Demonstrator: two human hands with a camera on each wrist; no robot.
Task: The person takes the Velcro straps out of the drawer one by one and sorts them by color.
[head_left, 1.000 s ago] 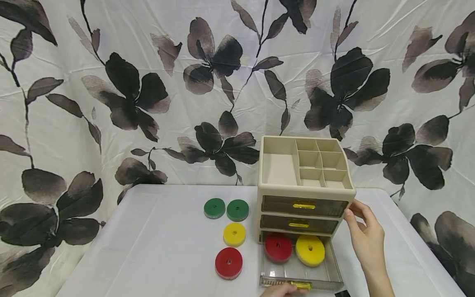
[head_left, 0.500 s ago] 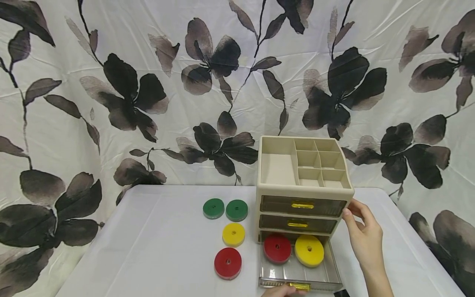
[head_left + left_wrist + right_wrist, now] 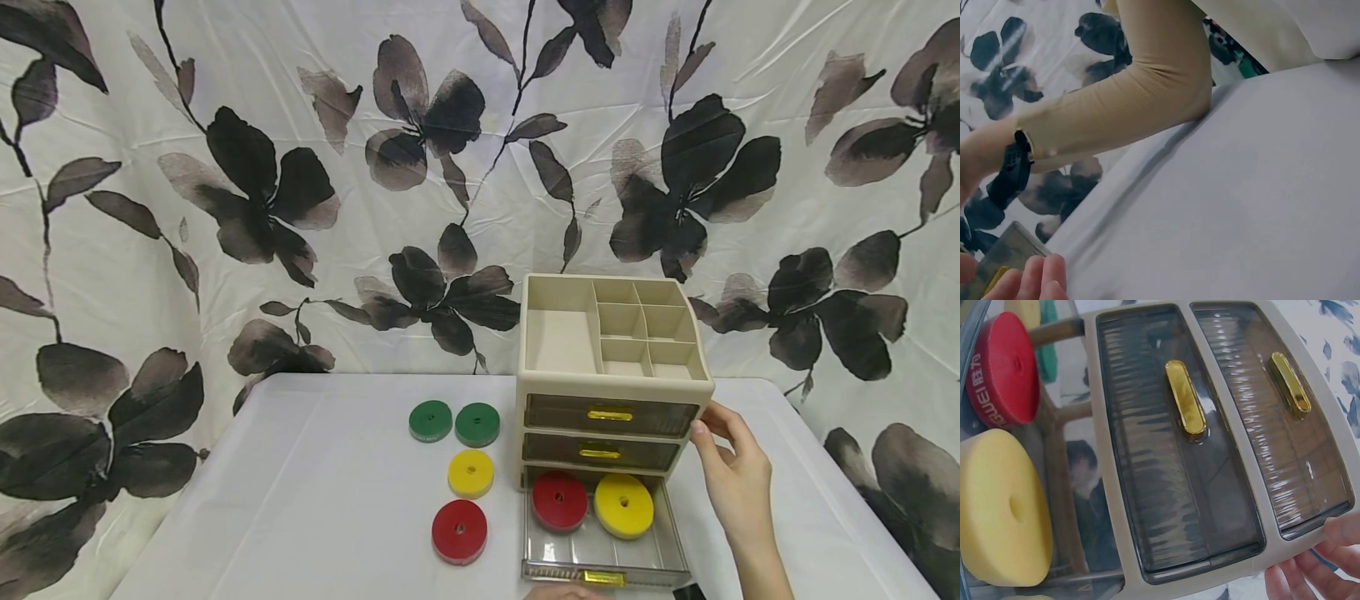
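A cream drawer organizer stands on the table, its bottom drawer pulled out. Inside lie a red roll and a yellow roll, flat discs with small centre holes, apparently strap tape. My right hand grips the organizer's front right edge, thumb in front and fingers round the side in the right wrist view. Only the top of my left hand shows at the lower border, just below the drawer's yellow handle. In the left wrist view, its loosely bent fingers are by the drawer front, apparently holding nothing.
Left of the organizer, two green rolls, a yellow roll and a red roll lie on the white table. Two upper drawers are closed. A floral cloth hangs behind the table.
My left hand has come off the yellow handle and dropped lower, mostly out of the head view. The right hand keeps its grip, and the drawer stays pulled out.
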